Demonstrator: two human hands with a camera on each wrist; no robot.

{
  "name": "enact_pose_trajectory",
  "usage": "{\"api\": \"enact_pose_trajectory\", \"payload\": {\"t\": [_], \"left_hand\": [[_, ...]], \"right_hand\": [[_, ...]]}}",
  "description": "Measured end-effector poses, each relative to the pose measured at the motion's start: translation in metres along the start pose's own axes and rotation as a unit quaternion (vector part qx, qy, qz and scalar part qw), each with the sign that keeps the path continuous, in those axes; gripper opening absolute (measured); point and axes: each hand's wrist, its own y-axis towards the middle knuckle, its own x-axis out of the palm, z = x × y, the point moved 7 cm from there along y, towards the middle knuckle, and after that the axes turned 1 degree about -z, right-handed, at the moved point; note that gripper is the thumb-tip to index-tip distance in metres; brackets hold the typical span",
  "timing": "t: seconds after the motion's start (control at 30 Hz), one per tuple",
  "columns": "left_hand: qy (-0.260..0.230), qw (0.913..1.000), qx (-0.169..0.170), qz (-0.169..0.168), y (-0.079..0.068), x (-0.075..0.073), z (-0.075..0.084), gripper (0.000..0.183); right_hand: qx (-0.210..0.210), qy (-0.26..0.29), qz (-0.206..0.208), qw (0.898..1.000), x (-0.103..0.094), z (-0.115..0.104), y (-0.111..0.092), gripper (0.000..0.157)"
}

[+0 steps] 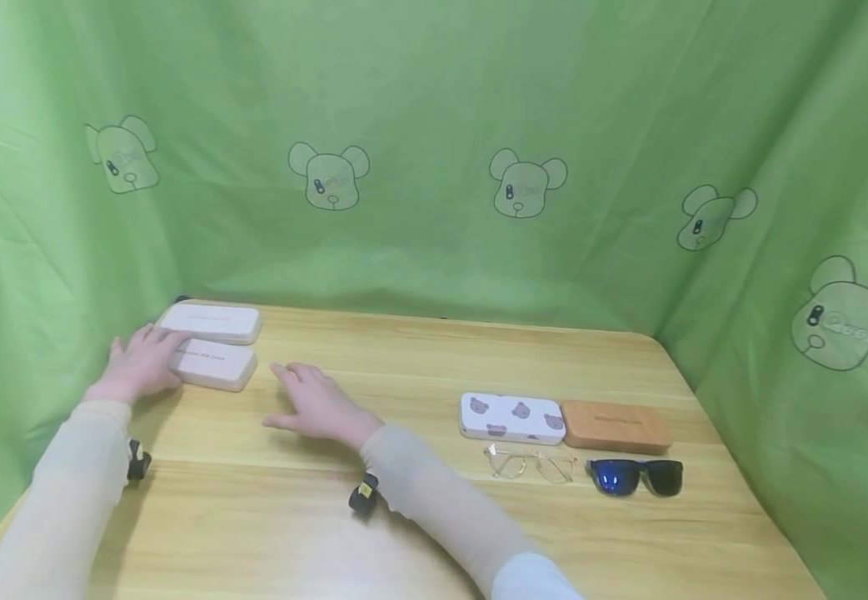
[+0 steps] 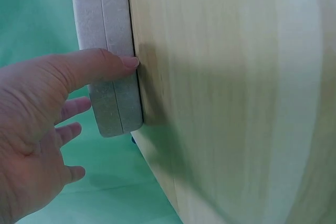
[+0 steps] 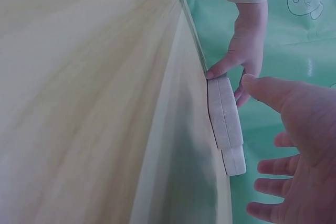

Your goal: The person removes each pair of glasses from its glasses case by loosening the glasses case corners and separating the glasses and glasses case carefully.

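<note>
I judge that I am positioning the near pale case (image 1: 212, 367), which lies flat at the far left of the table (image 1: 374, 358), just in front of the other pale case (image 1: 212, 322); the next move seems to call for a light touch that leaves its neighbour unbumped. My left hand (image 1: 140, 362) straddles its left end in a loose-looking pinch, thumb against the front side. My right hand (image 1: 321, 405) is spread and holds nothing.

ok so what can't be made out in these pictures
Nearer white case, head view: left end hidden by the left hand.
Farther white case, head view: lettering too small and faint to read.
Right hand, right wrist view: partly cut off by the right edge.
Brown case, head view: inside hidden, as it's closed.
</note>
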Motion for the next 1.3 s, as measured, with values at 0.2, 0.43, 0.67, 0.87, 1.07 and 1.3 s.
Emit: {"api": "enact_pose_trajectory", "payload": {"t": [0.2,0.43,0.67,0.87,1.07,1.3], "left_hand": [[0.005,0.9999,0.000,-0.016,0.004,-0.003,-0.003,0.090],[0.002,0.9996,0.009,-0.028,0.009,-0.005,-0.009,0.090],[0.010,0.9996,0.014,-0.024,0.013,-0.004,-0.013,0.090],[0.029,0.9993,0.023,-0.008,0.009,-0.008,-0.013,0.088],[0.047,0.9981,0.037,0.008,0.005,-0.009,-0.014,0.090],[0.081,0.9941,0.060,0.039,-0.001,-0.010,-0.014,0.094]], "right_hand": [[0.009,0.006,-0.005,1.000,0.006,-0.002,0.012,0.090],[0.021,0.019,-0.016,0.999,0.009,-0.004,0.022,0.091],[0.034,0.030,-0.029,0.999,0.015,-0.001,0.031,0.090],[0.032,0.036,-0.023,0.999,0.017,-0.004,0.042,0.091],[0.033,0.036,-0.017,0.999,0.016,-0.009,0.052,0.094],[0.043,0.033,-0.019,0.998,0.021,-0.007,0.064,0.096]]}}
